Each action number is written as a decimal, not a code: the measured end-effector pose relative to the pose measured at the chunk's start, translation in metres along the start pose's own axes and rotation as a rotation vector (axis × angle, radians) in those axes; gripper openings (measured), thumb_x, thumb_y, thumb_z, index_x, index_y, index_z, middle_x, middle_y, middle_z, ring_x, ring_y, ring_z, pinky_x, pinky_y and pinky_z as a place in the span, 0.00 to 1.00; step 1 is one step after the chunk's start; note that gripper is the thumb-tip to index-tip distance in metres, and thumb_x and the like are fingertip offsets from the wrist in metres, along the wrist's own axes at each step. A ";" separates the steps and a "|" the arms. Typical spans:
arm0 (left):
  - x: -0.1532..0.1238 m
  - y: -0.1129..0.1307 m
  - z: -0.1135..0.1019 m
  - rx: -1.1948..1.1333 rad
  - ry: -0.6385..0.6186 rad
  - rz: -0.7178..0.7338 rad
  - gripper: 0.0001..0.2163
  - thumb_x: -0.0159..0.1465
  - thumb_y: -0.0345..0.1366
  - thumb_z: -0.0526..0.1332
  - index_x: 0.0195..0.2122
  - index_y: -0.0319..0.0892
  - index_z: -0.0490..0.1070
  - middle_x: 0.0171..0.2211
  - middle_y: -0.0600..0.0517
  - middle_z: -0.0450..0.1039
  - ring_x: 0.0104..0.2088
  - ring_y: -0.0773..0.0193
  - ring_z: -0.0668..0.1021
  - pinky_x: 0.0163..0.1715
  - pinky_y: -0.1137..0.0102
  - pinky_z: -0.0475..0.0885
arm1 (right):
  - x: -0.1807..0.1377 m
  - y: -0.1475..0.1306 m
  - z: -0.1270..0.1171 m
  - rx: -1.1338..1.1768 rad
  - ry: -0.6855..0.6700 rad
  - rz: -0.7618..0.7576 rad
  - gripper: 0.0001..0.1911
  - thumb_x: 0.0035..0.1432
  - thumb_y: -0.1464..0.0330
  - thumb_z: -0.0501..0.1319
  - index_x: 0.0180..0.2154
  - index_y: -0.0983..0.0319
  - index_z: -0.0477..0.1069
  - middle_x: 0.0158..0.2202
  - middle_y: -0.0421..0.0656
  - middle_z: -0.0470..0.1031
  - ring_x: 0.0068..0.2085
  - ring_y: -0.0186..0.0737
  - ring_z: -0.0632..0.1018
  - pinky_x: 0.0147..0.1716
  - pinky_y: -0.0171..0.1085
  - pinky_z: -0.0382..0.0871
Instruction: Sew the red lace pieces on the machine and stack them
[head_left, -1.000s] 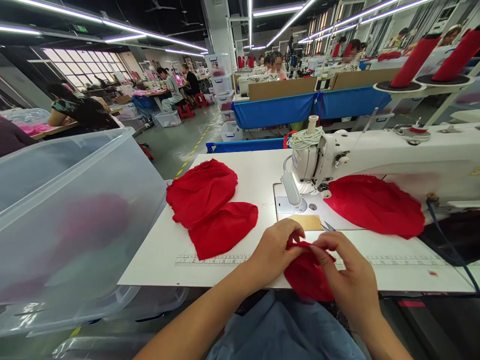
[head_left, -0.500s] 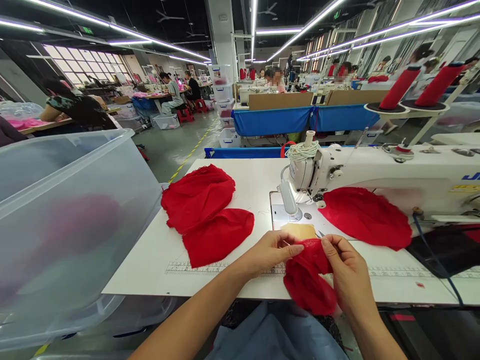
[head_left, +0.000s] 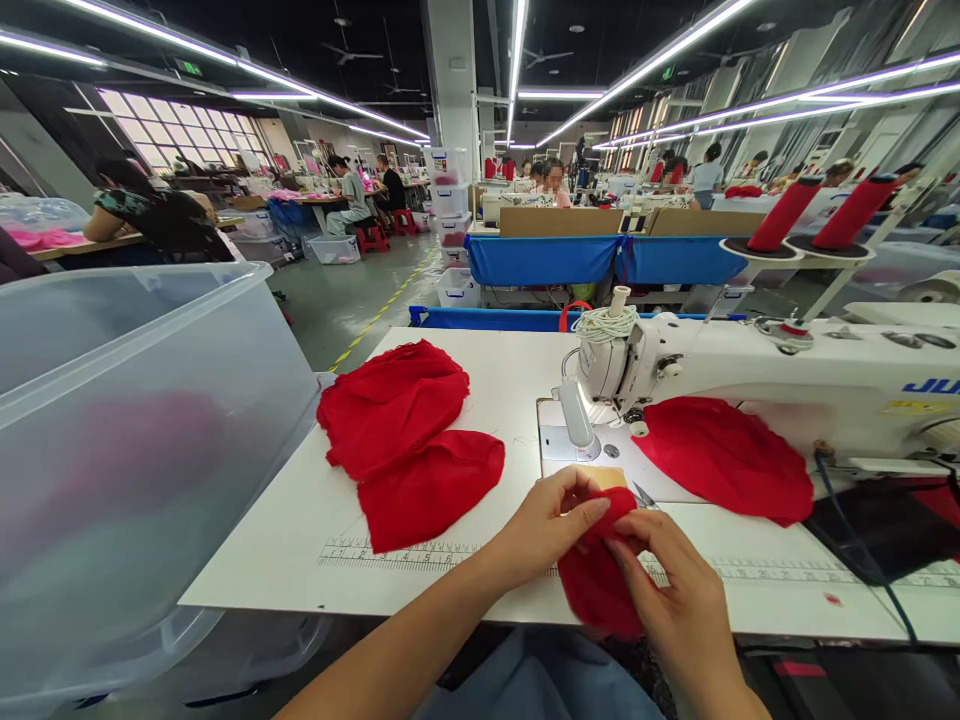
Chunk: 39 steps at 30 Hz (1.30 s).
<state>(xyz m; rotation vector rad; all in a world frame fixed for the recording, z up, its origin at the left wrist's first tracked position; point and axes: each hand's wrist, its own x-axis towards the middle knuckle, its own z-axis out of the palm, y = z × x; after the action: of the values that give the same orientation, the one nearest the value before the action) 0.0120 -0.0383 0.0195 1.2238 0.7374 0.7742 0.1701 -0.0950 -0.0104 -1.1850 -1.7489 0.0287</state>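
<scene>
Head view: my left hand and right hand each pinch closed, thumb to finger, on a red piece on the near side of the sewing machine. I judge it part-way handled; whether its edge is stitched I cannot tell. Loose red cloth lies left of the machine, a red panel under its arm, both untouched.

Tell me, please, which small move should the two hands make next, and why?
Perhaps ease the left hand and right hand slightly apart, to spread the top of the held cloth. Both hands grip it close together, and it looks bunched between them, so a flatter edge would probably be easier to see and align.
</scene>
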 end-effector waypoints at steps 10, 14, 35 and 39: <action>-0.007 -0.005 0.003 0.029 -0.056 0.097 0.13 0.54 0.29 0.62 0.41 0.39 0.66 0.39 0.51 0.69 0.34 0.67 0.73 0.33 0.72 0.65 | -0.004 0.018 0.012 -0.057 0.052 -0.080 0.08 0.63 0.72 0.57 0.44 0.59 0.69 0.41 0.47 0.75 0.42 0.42 0.79 0.38 0.37 0.77; -0.004 -0.006 0.003 0.042 0.019 0.146 0.10 0.53 0.28 0.60 0.37 0.39 0.67 0.35 0.52 0.68 0.33 0.68 0.70 0.32 0.73 0.63 | -0.005 0.019 0.016 -0.115 0.079 -0.130 0.07 0.63 0.72 0.57 0.44 0.60 0.69 0.41 0.47 0.75 0.41 0.42 0.80 0.38 0.37 0.77; -0.007 -0.002 -0.001 0.324 0.088 0.432 0.20 0.51 0.25 0.52 0.43 0.41 0.75 0.40 0.49 0.74 0.41 0.61 0.73 0.43 0.68 0.67 | 0.000 0.001 0.020 0.012 0.070 -0.136 0.14 0.61 0.65 0.61 0.47 0.59 0.64 0.41 0.48 0.74 0.40 0.46 0.78 0.37 0.41 0.76; -0.009 -0.005 0.001 0.343 0.099 0.389 0.27 0.51 0.25 0.52 0.52 0.44 0.71 0.42 0.50 0.75 0.39 0.62 0.74 0.42 0.68 0.68 | 0.002 0.002 0.021 0.029 0.082 -0.107 0.05 0.62 0.70 0.57 0.41 0.57 0.66 0.32 0.41 0.73 0.31 0.40 0.77 0.29 0.36 0.74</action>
<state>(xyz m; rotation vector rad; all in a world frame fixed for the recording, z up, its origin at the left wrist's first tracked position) 0.0084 -0.0470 0.0159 1.6790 0.7412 1.0624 0.1564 -0.0833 -0.0206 -1.0559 -1.7318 -0.0572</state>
